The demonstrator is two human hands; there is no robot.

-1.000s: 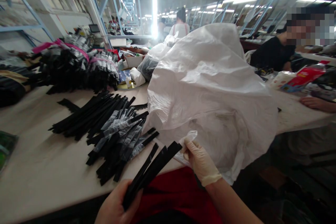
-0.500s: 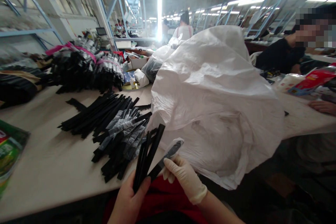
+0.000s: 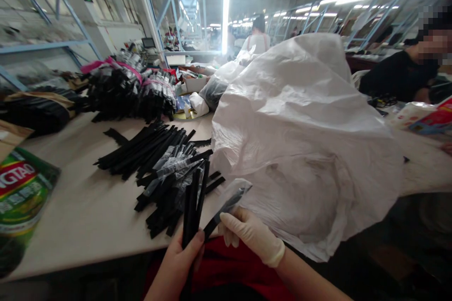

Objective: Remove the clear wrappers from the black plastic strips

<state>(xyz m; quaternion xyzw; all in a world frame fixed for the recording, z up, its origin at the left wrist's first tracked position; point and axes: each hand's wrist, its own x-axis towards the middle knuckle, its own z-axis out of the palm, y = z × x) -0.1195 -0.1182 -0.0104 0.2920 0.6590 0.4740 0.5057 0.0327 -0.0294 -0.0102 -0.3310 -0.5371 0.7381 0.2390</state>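
My bare left hand (image 3: 184,250) is closed around several flat black strips (image 3: 192,197), which stand upright and show below the fist too. Another black strip (image 3: 216,220) slants from that hand up to the right. My right hand (image 3: 247,233), in a pale glove, pinches this slanting strip. A clear plastic sleeve (image 3: 243,186) covers its upper end. Just beyond my left hand lies a pile of plastic-wrapped black strips (image 3: 165,193). Behind it is a pile of strips without visible wrapping (image 3: 141,148).
A large white plastic sheet (image 3: 300,117) bulges over the table's right half. Tied bundles of black strips (image 3: 116,87) stand at the back left. A green printed bag (image 3: 26,207) lies at the left edge. A co-worker in black (image 3: 399,75) sits at the right.
The view has turned slightly left, so things appear farther right. The strips in my left hand stand more upright. More of the clear sleeve shows above my right hand.
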